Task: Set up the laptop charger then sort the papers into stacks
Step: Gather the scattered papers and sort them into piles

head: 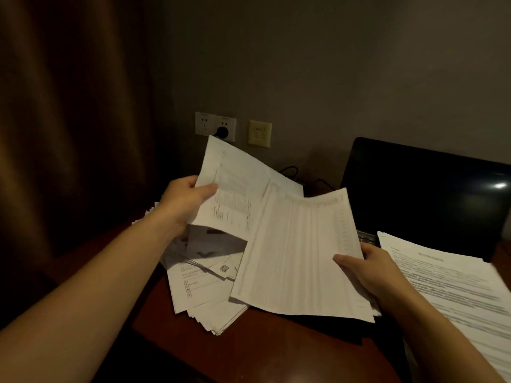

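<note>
My left hand (185,201) pinches a printed sheet (237,189) by its left edge and holds it up above the desk. My right hand (370,272) grips a thin bundle of table-printed sheets (293,252) at its right edge, tilted over the desk. Beneath both lies a loose, fanned pile of papers (204,288) on the dark red desk (276,352). A stack of text pages (453,286) lies on the right, over the open black laptop (420,194). A black charger plug (222,131) sits in the white wall socket (203,125), and its cable (290,171) loops behind the papers.
A brown curtain (69,120) hangs at the left. A yellowish wall plate (260,133) is to the right of the socket. The desk stands in the room's corner, against the grey wall. The desk's front edge is near the bottom of the view.
</note>
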